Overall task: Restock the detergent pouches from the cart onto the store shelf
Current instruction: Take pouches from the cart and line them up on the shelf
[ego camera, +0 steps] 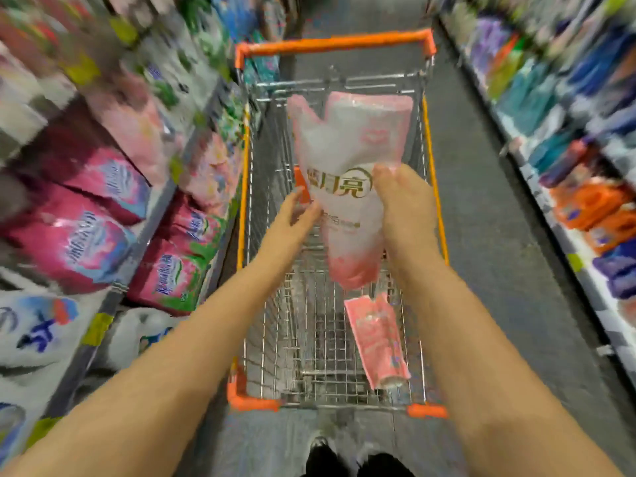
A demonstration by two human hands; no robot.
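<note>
Right hand (402, 204) grips the pink-and-white plastic detergent pouch (347, 146) at its right edge, about mid-height, fingers curled round it. The pouch hangs roughly upright, slightly tilted, above the basket of the silver wire shopping cart with orange trim (335, 43). Left hand (296, 218) is wide, fingers nearly straight, tips touching the pouch's left edge, a bit lower than the right grip. The pouch sits between both hands, pink bottom end below them. Second pink plastic pouch (375, 342) lies flat on the cart floor near the near-right corner, apart from both hands. Magenta-and-pink detergent bags (86, 235) fill the left shelf; right shelf (585, 208) too blurred to read.
</note>
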